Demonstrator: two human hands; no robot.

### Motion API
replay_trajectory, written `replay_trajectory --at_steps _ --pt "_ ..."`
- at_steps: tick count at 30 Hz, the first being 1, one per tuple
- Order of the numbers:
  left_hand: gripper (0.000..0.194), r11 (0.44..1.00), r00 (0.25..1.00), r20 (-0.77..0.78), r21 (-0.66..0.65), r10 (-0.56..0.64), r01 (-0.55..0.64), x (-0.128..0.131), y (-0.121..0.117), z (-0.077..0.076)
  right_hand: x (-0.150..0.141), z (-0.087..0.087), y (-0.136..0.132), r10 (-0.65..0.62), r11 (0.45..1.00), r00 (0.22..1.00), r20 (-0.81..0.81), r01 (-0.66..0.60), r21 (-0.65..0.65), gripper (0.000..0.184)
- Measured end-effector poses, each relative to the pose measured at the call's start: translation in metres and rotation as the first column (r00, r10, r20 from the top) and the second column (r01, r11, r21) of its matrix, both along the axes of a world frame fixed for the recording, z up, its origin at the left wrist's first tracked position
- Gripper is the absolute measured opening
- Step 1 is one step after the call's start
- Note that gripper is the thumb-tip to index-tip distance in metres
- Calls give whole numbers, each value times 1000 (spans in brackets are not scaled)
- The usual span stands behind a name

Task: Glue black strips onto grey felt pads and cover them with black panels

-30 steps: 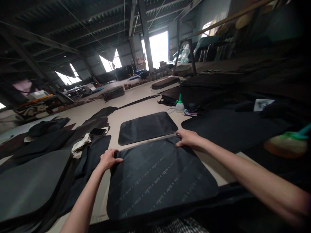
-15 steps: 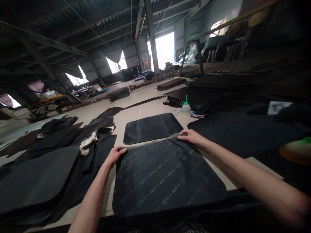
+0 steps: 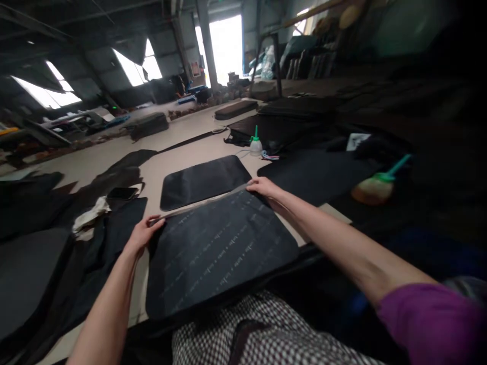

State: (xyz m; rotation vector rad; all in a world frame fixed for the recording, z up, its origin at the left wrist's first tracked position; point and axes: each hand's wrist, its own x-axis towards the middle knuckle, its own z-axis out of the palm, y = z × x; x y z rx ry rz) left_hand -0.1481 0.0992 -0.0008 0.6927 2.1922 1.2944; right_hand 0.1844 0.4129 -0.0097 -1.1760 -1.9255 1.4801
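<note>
A black fabric panel [image 3: 213,253] with rows of pale printed lettering lies flat in front of me, its near edge at the table edge. My left hand [image 3: 144,232] pinches its far left corner, thumb on top. At the far right corner my right hand [image 3: 263,186] is closed on the same panel, fingertips at the edge. Just beyond the hands lies a plain black panel [image 3: 203,181] with rounded corners; a thin strip of table shows between the two. The undersides of both corners are hidden.
The pale table [image 3: 182,147] carries a white bottle with a green nozzle [image 3: 256,146], another bottle with amber contents [image 3: 373,190] at right, a phone [image 3: 122,193], a crumpled white cloth [image 3: 91,214] and dark fabric stacks [image 3: 30,274]. A checked garment [image 3: 281,334] covers my lap.
The view has turned right and down, bringing my lap and purple sleeve into sight. The printed panel lies smoother near its right corner. Both hands stay at its far corners.
</note>
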Motion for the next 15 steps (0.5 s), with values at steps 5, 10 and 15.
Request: replay_trajectory --at_steps 5,10,15 --pt "96 989 998 -15 -130 64 -66 20 -45 0 49 4 -24 74 984 996 -49 -81 -156 48" --pt "98 972 978 119 -181 172 -149 53 -98 -10 107 0 -65 167 958 979 -113 -188 -218 68" --pt "89 972 949 221 -115 225 -204 82 -107 1 117 1 -89 141 970 970 -200 -176 -169 81"
